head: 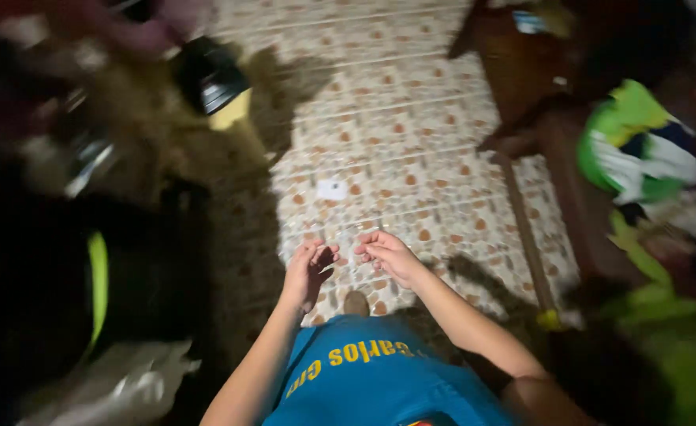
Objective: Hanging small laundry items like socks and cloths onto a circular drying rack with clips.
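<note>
- Down at the bottom, closest of all, is a blue shirt (379,379) with yellow letters on it, and both bare arms reach out from it.
- Just past the shirt, the left hand (308,272) and the right hand (387,256) hang close together over the floor, almost touching at the fingertips.
- The left hand has its fingers curled in loosely. The right hand has its fingers bent and bunched, with the tips pointing at the left hand. I cannot tell if either hand pinches something (the picture is blurry and anything there would be too small to see).
- Under the hands lies a tiled floor (395,118), pale with brown spots. It is the only bright, bare patch, and it runs from the hands up to the top edge.
- A small white scrap (332,189) lies on the tiles a bit beyond the hands, well apart from both.
- On the left, a big dark shape with a yellow-green stripe (97,288) closes in that side, and a pale crumpled bag (127,386) sits low beside it.
- On the right, a dark wooden piece of furniture (537,87) and a thin brown stick (525,233) edge the tiles, with green and white cloth (636,146) piled past them.
- Far up on the left sits a black thing on a yellow base (214,79).
</note>
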